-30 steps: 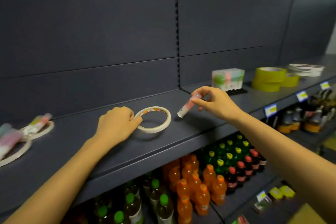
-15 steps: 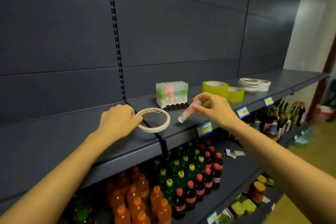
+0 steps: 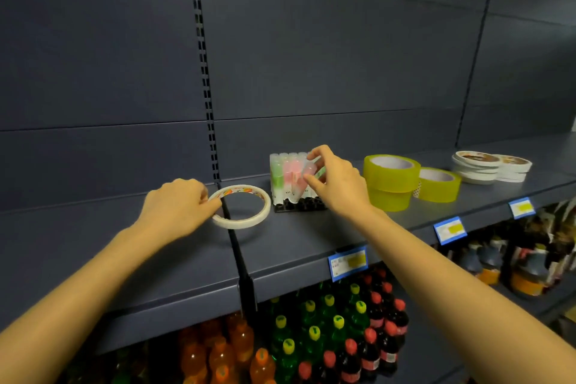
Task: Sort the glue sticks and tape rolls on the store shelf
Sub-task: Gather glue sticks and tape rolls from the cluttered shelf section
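Pinching a pale pink glue stick (image 3: 301, 181) between thumb and fingertips, the right hand (image 3: 338, 184) holds it tilted against the front of the block of upright glue sticks (image 3: 284, 174), which stands in a black tray (image 3: 299, 205) toward the back of the shelf (image 3: 299, 237). The left hand (image 3: 177, 207) is closed on the near-left rim of a thin white tape roll (image 3: 241, 207), which lies flat over the seam between two shelf sections, just left of the tray. Both grips are clenched on their things.

Right of the right hand, two fat yellow tape rolls (image 3: 391, 181) sit stacked, the wrist just in front of them, and a third yellow roll (image 3: 439, 183) lies touching their right side. Further along toward the shelf's right end lie two low stacks of flat white tape rolls (image 3: 491, 166), side by side.

Dark blue-grey steel makes up the shelf, with a bare panelled back wall (image 3: 327, 56) of the same colour and a slotted upright (image 3: 204, 72) running down to the seam. Blue price tags (image 3: 348, 262) with yellow patches hang along the front edge. Below that edge, on the lower shelf, stand rows of bottles (image 3: 327, 333) with orange, green and dark drinks, and further right some jars, too blurred to tell more.
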Demonstrator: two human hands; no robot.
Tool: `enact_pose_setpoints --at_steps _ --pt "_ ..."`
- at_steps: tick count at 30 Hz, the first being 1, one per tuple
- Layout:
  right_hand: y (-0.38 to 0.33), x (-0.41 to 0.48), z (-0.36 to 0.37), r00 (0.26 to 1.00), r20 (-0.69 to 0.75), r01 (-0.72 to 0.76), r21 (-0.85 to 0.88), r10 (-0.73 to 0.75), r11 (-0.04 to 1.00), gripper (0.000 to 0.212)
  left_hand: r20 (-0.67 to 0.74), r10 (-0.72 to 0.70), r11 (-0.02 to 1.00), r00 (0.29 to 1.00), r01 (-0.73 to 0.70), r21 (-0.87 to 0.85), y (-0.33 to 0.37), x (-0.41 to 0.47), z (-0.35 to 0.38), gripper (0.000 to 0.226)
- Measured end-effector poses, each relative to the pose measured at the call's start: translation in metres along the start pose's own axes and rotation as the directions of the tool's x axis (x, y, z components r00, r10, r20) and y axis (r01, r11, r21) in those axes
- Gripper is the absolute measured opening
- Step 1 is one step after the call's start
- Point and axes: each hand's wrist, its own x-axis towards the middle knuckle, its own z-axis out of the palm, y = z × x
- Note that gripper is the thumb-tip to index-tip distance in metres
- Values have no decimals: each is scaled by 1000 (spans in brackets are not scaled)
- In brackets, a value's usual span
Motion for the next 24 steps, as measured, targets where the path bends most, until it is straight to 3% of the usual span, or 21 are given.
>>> enact_pose_setpoints --at_steps 9,12,17,20,24 --pt "11 51 29 980 127 168 -104 -155 980 21 -56 -64 998 996 65 26 14 36 -12 38" --pt "8 64 25 945 210 279 -127 -249 952 24 -82 -64 998 995 65 16 28 50 -17 38" --pt "23 83 3 870 395 343 -58 -294 937 33 -110 -82 997 991 82 -5 53 64 -24 40" --pt "47 87 -28 874 348 375 -44 -338 926 38 -105 -74 997 992 72 -24 79 73 -26 42" --pt "92 90 -76 902 295 351 -77 -315 933 28 -80 -2 999 997 -1 -39 129 87 -21 43"
